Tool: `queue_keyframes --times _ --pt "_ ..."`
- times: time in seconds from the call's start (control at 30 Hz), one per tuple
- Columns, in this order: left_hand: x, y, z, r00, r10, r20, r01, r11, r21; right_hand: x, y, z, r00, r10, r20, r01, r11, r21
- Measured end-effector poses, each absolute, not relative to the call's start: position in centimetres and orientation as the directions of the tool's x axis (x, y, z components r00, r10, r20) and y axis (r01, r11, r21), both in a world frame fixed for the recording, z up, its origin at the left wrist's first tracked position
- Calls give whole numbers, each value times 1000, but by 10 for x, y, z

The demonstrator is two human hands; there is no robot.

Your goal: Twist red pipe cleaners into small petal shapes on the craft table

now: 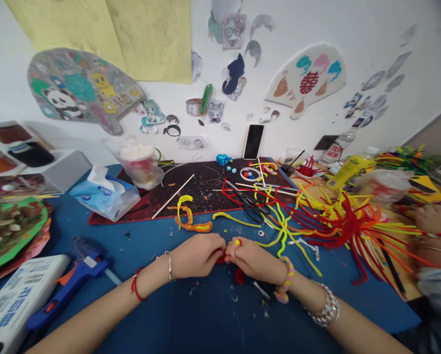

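Left hand (199,254) and right hand (255,260), fingers curled, pinch a small fuzzy red piece (221,259) between them, over smooth blue table (179,317). Bendy yellow fuzzy stems (284,229) splay nearby. White fan-shaped wall card (309,82) reads 囍 in red.

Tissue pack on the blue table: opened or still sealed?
Opened: the tissue pack has a white tissue sticking up from its top.

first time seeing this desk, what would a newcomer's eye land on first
Probably the bundle of red, yellow and orange fuzzy stems on the blue table's right side. The left hand and right hand pinch a small red piece at centre. A blue glue gun lies at the left.
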State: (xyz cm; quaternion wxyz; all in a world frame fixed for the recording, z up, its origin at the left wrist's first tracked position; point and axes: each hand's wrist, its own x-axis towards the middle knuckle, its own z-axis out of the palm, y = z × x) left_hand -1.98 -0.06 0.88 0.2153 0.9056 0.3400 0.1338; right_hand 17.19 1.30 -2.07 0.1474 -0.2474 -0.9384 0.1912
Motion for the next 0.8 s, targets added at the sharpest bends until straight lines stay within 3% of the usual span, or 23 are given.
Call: queue_keyframes --times 0.07,0.13,0.2,0.3,0.43,0.6,0.7,0.8 --pt "-19 0 8 683 731 -3 557 -517 650 171 11 -22 -849 490 200 406 845 -347" --pt "-19 3 8 642 743 -187 527 -252 811 170 9 -20 -856 471 211 398 863 -313" --pt "-21 7 8 621 718 -313 451 -2 892 170 7 -17 -842 486 233 402 855 -328" --pt "-24 13 10 576 761 -297 329 117 937 170 7 -14 -764 572 298 450 803 -390" --pt "-24 13 10 506 831 -232 354 45 934 171 7 -14 -623 701 347 540 707 -458" --pt "-11 -1 10 413 907 -77 517 -164 840 170 6 -20 -574 770 280 656 636 -407" --pt "-5 -9 9 412 909 71 640 -344 687 169 5 -22 -556 780 287 677 626 -388" --pt "-3 -13 6 505 837 210 745 -546 383 168 4 -22 -559 769 309 659 639 -397"
